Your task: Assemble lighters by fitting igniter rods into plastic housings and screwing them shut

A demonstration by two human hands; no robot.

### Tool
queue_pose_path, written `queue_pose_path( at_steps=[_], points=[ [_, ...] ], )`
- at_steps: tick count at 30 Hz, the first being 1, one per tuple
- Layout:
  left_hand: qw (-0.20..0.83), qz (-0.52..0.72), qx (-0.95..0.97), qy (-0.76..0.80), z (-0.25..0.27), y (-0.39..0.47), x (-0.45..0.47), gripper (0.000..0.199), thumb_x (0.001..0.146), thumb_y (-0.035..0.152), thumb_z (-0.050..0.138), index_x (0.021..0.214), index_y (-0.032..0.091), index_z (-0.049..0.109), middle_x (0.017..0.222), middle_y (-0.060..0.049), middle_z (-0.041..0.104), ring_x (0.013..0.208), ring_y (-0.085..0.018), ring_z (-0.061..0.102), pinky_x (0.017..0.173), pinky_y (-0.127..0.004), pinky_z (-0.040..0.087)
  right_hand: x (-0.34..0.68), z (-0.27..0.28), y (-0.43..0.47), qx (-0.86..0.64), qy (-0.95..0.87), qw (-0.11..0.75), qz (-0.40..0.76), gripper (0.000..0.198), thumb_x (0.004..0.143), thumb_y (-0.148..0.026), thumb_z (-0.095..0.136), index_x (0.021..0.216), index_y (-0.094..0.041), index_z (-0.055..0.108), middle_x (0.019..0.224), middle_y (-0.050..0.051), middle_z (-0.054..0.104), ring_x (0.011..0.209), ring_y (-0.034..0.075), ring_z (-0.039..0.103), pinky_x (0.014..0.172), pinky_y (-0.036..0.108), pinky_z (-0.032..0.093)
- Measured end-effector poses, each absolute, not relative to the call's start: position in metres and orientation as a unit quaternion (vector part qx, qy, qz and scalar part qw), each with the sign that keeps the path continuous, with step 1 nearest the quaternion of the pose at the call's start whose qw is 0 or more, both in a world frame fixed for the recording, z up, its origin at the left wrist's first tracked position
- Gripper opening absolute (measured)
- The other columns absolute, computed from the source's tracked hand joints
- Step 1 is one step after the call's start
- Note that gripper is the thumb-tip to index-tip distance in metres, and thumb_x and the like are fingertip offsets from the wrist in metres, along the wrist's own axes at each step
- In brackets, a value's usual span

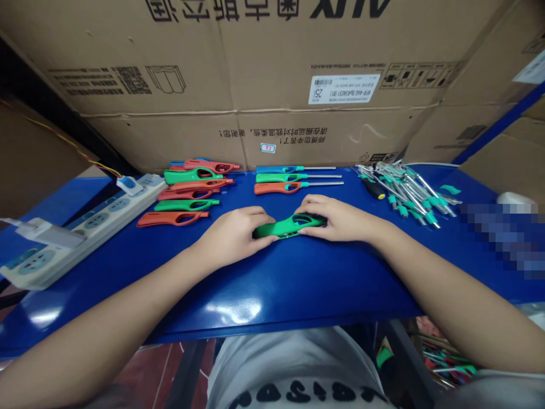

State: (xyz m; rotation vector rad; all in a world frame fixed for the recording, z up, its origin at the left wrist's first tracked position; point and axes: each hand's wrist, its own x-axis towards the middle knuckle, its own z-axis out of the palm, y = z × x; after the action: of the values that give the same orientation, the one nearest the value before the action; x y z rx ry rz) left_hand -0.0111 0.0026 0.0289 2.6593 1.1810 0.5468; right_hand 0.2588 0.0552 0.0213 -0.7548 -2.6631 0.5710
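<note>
Between my two hands is a green lighter body (283, 226), held level just over the blue table. My left hand (238, 233) is closed around its handle end, with the fingertips partly behind it. At the other end, by the trigger loop, the fingers of my right hand (330, 218) pinch it, hiding its tip. Behind my hands lie three long-nosed lighters with metal tubes: a blue one (276, 169), a green one (279, 178) and an orange one (276, 187). To the left sits a group of lighter bodies without tubes, among them a green one (187, 205) and an orange one (170, 218).
A pile of metal lighter tubes (409, 190) with teal collars lies at the right, a black and yellow screwdriver (374, 186) beside it. A white power strip (91, 224) with plugs runs along the left. A large cardboard box (191, 85) walls off the back of the blue table (221, 295).
</note>
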Motion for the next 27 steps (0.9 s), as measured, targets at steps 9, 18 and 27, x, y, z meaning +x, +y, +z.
queue_pose_path(
  at_steps=[9,18,27],
  points=[
    [0.088,0.165,0.898,0.399,0.023,0.003,-0.01,0.023,0.093,0.034,0.067,0.108,0.018,0.073,0.102,-0.006,0.072,0.097,-0.023,0.069,0.085,-0.034,0.055,0.26,0.021,0.056,-0.264,-0.935,0.136,0.194,0.035,0.092,-0.039,0.065,0.12,-0.019,0.069,0.112,0.011,0.063,0.104,0.024,0.062,0.094,0.039,0.05],
    [0.087,0.182,0.895,0.398,0.023,0.001,-0.008,0.024,0.093,0.034,0.067,0.11,0.018,0.073,0.103,-0.007,0.072,0.098,-0.023,0.069,0.087,-0.035,0.055,0.264,0.025,0.055,-0.264,-0.933,0.142,0.198,0.035,0.09,-0.038,0.067,0.118,-0.017,0.071,0.111,0.011,0.063,0.1,0.023,0.063,0.091,0.036,0.05],
    [0.108,0.175,0.889,0.409,0.017,0.002,-0.006,0.024,0.09,0.033,0.072,0.108,0.017,0.073,0.101,-0.007,0.071,0.097,-0.024,0.067,0.084,-0.035,0.055,0.26,0.025,0.055,-0.288,-0.93,0.115,0.199,0.041,0.089,-0.039,0.07,0.121,-0.014,0.072,0.111,0.011,0.064,0.099,0.023,0.064,0.091,0.035,0.05]
  ],
)
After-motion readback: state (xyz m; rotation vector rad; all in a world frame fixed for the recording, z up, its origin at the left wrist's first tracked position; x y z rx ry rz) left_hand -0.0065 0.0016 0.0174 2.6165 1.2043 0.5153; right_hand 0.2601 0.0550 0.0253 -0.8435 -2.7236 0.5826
